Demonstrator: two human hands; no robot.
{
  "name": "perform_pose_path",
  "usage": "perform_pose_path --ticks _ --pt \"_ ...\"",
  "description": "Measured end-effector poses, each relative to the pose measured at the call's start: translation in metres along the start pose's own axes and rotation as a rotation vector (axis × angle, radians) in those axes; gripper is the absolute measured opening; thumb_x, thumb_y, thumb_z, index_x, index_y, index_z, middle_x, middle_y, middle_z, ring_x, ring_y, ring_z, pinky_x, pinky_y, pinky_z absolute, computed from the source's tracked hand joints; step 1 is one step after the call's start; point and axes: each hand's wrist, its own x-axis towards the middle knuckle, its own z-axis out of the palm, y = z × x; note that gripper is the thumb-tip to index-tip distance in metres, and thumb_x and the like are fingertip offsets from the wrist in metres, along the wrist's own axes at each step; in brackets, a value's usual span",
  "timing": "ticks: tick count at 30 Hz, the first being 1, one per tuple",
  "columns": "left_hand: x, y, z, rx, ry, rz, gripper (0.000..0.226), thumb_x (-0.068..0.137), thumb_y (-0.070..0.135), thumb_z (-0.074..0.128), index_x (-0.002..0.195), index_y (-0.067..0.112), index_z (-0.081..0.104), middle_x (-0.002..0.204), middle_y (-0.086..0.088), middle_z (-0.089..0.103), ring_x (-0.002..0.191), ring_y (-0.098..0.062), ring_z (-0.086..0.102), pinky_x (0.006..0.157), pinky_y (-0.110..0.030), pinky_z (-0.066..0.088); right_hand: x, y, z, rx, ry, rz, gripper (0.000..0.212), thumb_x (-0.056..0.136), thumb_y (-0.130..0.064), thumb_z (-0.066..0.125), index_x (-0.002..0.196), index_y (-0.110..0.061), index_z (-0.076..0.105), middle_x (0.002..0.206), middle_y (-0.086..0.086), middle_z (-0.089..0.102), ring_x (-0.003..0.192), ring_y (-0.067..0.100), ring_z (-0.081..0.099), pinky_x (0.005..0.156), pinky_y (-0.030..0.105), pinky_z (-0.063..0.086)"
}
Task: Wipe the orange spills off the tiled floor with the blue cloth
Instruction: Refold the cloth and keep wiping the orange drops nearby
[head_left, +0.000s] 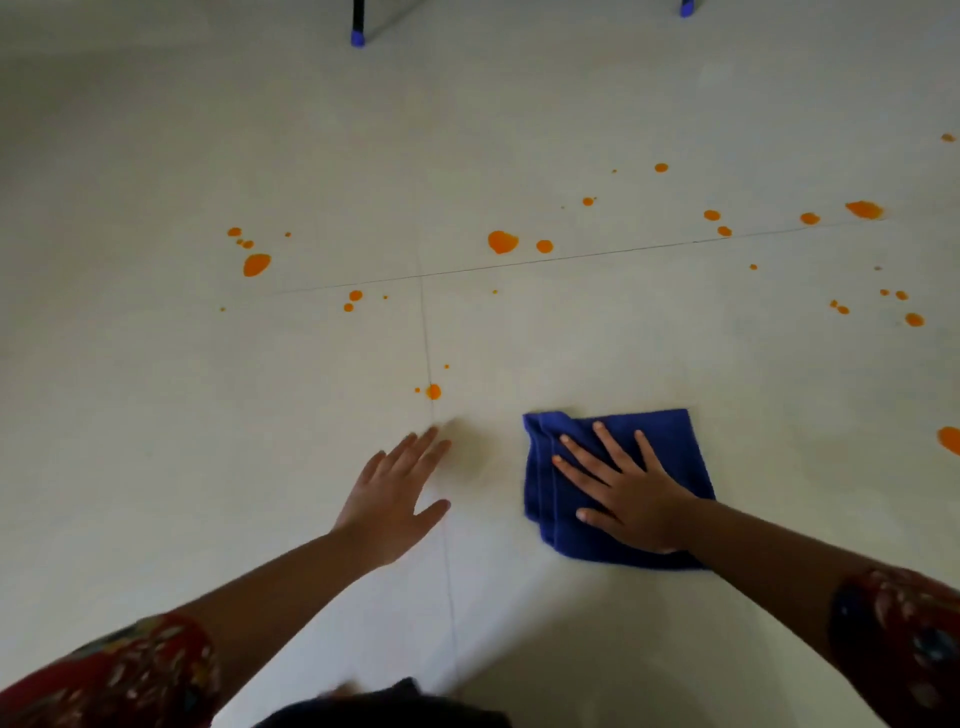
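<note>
A folded blue cloth lies flat on the pale tiled floor. My right hand presses on top of it, fingers spread. My left hand rests flat on the bare tile to the left of the cloth, fingers apart, holding nothing. Orange spills dot the floor beyond: a small drop just past my left fingertips, a larger blot farther out, another blot at the left, several drops toward the right, and one at the right edge.
Two furniture legs with blue feet stand at the far edge of the floor. Thin grout lines cross near the small drop. My patterned red sleeves fill the bottom corners.
</note>
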Motion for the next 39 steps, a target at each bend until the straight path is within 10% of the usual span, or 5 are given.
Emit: perform_pose_path --ticks 5,18,25,31,39 --pt "0.021 -0.060 -0.010 -0.101 0.087 -0.111 0.074 0.092 0.058 0.030 0.154 0.028 0.002 0.162 0.009 -0.007 0.150 -0.014 -0.005 0.120 -0.038 0.004 0.068 -0.040 -0.054 0.238 0.077 0.296 0.068 0.090 -0.063 -0.006 0.148 -0.033 -0.025 0.154 -0.012 -0.034 0.145 0.021 -0.025 0.115 0.061 -0.004" --pt "0.031 -0.122 0.006 -0.128 0.381 -0.261 0.072 0.091 0.062 0.026 0.152 0.024 0.025 0.162 0.005 0.012 0.150 -0.016 0.008 0.119 -0.040 0.004 0.144 -0.081 -0.089 0.243 0.183 0.354 0.074 0.081 -0.067 -0.006 0.149 -0.041 -0.016 0.157 -0.014 -0.026 0.147 0.025 -0.021 0.113 0.064 -0.005" --pt "0.027 -0.123 0.013 -0.133 0.436 -0.304 0.069 0.094 0.059 0.033 0.153 0.025 0.021 0.161 0.009 0.017 0.149 -0.012 0.010 0.121 -0.041 0.009 0.128 -0.064 -0.075 -0.196 0.264 -0.412 0.058 0.100 -0.050 0.022 0.154 -0.031 0.013 0.162 -0.004 0.013 0.150 0.025 0.009 0.117 0.054 0.011" --pt "0.027 -0.123 0.013 -0.144 0.444 -0.315 0.064 0.098 0.050 0.030 0.154 0.024 0.017 0.162 0.007 0.014 0.150 -0.012 0.006 0.121 -0.041 0.008 0.195 -0.064 -0.111 0.030 0.392 0.124 0.059 0.097 -0.050 0.021 0.153 -0.032 0.015 0.162 -0.006 0.014 0.149 0.028 0.010 0.112 0.065 0.018" --pt "0.026 -0.124 0.014 -0.139 0.450 -0.316 0.058 0.098 0.046 0.029 0.152 0.024 0.026 0.160 0.005 0.023 0.149 -0.014 0.016 0.121 -0.040 0.009 0.164 -0.060 -0.095 -0.255 0.326 -0.579 0.057 0.101 -0.049 0.024 0.154 -0.032 0.015 0.163 -0.007 0.010 0.150 0.024 0.006 0.118 0.054 0.006"
